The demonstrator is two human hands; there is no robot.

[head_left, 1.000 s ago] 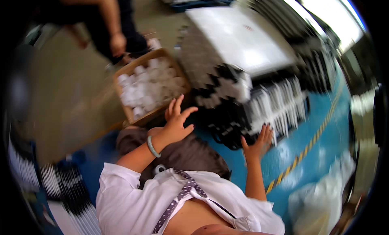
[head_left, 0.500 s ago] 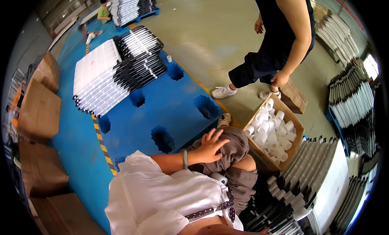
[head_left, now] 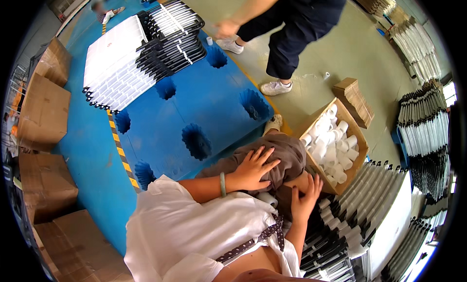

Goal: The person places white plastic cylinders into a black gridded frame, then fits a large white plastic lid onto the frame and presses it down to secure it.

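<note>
My left hand (head_left: 254, 169), with a green bangle at the wrist, lies spread on the brown-grey trousers (head_left: 287, 153) over my leg. It holds nothing. My right hand (head_left: 305, 197) rests near my other knee, fingers apart and free of any object, close to an open carton (head_left: 360, 175). Inside that carton are many short white cylinders (head_left: 331, 150), seemingly plastic sleeves or caps. Between my hands, a pale rounded object (head_left: 267, 199) shows partly in my lap; its kind is hard to tell. Right beside me stands a stack of folded white panels with black frames (head_left: 367, 199).
A blue pallet (head_left: 219, 121) with round holes lies ahead, bearing stacked white and black folded frames (head_left: 131, 53). Brown cartons (head_left: 44, 112) line the left. A co-worker (head_left: 292, 34) leans at the pallet's far right. Flattened cardboard (head_left: 352, 102) and more stacks (head_left: 423, 131) stand right.
My right hand has come into view by my knee. My left hand has settled lower onto my leg. The co-worker has stepped left, away from the carton, reaching toward the pallet.
</note>
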